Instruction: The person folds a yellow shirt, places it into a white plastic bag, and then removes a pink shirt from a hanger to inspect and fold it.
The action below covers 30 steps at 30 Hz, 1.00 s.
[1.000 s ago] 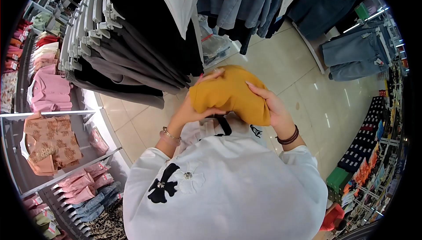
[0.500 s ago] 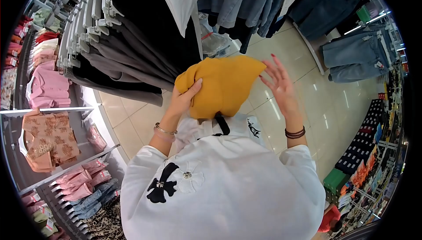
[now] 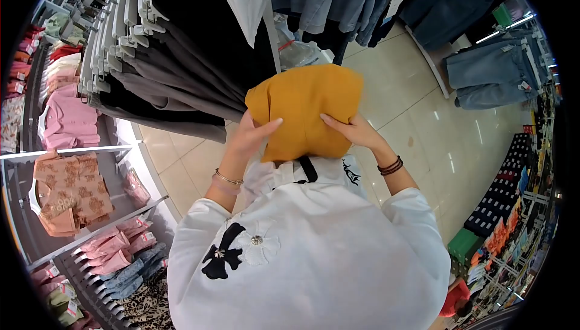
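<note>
Both hands on the mustard garment
Left hand grips its edge; right hand lies spread flat on it (grey clothes rack just beside).

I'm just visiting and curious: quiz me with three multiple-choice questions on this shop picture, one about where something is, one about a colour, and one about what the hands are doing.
1. Where is the folded garment?
A. Lying on the floor
B. Held up in front of the person's chest
C. Lying on a shelf

2. What colour is it?
A. Pink
B. Blue
C. Mustard yellow

3. Which hands are on it?
A. Both the left hand and the right hand
B. Only the left
C. Neither

Answers:
1 B: it sits just above the white sweater, off the floor.
2 C: the cloth is plainly mustard yellow.
3 A: fingers of each hand lie on its front, one at each side.
</note>
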Tool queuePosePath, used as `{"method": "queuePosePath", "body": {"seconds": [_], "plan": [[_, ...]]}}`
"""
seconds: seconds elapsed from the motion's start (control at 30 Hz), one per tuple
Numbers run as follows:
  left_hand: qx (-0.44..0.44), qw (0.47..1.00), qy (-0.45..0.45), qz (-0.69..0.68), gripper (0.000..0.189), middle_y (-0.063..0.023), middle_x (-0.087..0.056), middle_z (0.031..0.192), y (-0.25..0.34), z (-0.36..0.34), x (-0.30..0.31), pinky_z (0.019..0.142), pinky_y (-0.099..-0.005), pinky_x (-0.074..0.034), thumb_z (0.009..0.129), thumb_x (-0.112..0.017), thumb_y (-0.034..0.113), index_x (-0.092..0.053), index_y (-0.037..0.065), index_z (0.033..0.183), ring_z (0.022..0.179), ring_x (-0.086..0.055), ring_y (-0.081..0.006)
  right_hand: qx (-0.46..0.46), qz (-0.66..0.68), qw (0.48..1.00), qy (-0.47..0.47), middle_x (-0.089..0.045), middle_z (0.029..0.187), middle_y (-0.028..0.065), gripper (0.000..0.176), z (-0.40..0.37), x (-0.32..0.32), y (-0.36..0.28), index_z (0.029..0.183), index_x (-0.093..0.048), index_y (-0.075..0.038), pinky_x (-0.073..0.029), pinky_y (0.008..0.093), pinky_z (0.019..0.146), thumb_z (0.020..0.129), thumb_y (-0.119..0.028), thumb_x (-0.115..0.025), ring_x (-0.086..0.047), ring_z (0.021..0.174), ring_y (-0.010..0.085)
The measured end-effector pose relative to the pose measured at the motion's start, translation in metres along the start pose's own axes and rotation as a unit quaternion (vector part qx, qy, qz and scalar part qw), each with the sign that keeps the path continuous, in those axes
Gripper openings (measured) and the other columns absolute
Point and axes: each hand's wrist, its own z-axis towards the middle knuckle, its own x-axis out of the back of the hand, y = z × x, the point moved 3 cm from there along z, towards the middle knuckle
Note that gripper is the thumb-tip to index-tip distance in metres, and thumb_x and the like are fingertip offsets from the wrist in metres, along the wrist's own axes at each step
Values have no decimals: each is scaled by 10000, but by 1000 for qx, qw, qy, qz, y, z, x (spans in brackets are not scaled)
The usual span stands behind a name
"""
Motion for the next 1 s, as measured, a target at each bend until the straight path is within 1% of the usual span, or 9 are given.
{"method": "queuePosePath", "body": {"seconds": [0.07,0.17,0.27,0.37,0.53,0.73,0.83,0.93,1.0], "plan": [[-7,995,-7,101,586,-61,-485,1181,3,5,-9,921,-283,-385,719,-671,-13,-384,4,1230,1090,-468,-142,42,-95,995,10,-597,1016,78,301,6,3,-18,1054,-558,-8,-419,249,797,843,-221,-592,-532,904,109],[-51,980,-17,191,532,-73,-507,1150,-1,10,-7,900,-270,-393,764,-647,35,-379,-7,1222,1068,-480,-132,-85,-155,984,-19,-591,1031,94,297,9,14,-17,1088,-536,-12,-426,244,770,859,-199,-565,-525,908,104],[7,941,-25,337,503,-97,-525,1124,-9,7,9,880,-271,-398,807,-612,80,-354,-18,1228,1041,-495,-136,19,-81,996,-28,-574,1065,39,317,8,19,-14,1114,-513,1,-436,252,774,862,-182,-570,-535,910,112],[-36,948,6,315,486,-110,-535,1110,-40,0,17,863,-276,-404,833,-582,99,-334,-19,1234,1021,-506,-146,-123,154,980,9,-547,1133,59,393,-16,5,8,1203,-447,-4,-459,266,806,866,-172,-560,-551,972,135],[267,929,4,257,736,-176,-456,1209,-89,-17,29,914,-278,-383,789,-661,238,-218,-44,1305,1099,-471,-192,-443,455,773,15,-503,1207,127,441,-73,-17,71,1250,-389,-27,-465,351,895,882,-227,-526,-534,1065,230],[57,911,-16,409,702,-203,-446,1216,-96,-10,38,919,-317,-381,775,-669,286,-283,-42,1260,1119,-464,-269,-415,553,722,39,-510,1200,123,396,-73,-9,97,1224,-424,-40,-472,382,875,892,-242,-503,-545,1045,251],[0,869,118,480,574,-168,-478,1177,-68,-5,23,908,-347,-387,792,-650,277,-372,-6,1207,1109,-465,-250,-385,549,731,125,-515,1195,114,367,-52,5,77,1206,-443,-44,-466,394,879,890,-222,-504,-537,1053,254],[-24,941,162,295,454,-130,-500,1137,-76,-1,19,895,-364,-390,824,-607,282,-432,29,1158,1089,-475,-237,-264,570,760,167,-509,1202,101,388,-27,16,53,1212,-434,-35,-438,369,915,881,-215,-529,-526,1065,239],[105,970,174,136,431,-120,-487,1179,-82,0,1,923,-390,-375,848,-566,296,-436,37,1166,1109,-457,-225,-192,540,795,199,-528,1168,90,369,-14,17,29,1195,-451,-38,-447,350,887,875,-198,-542,-529,1048,218]]}}
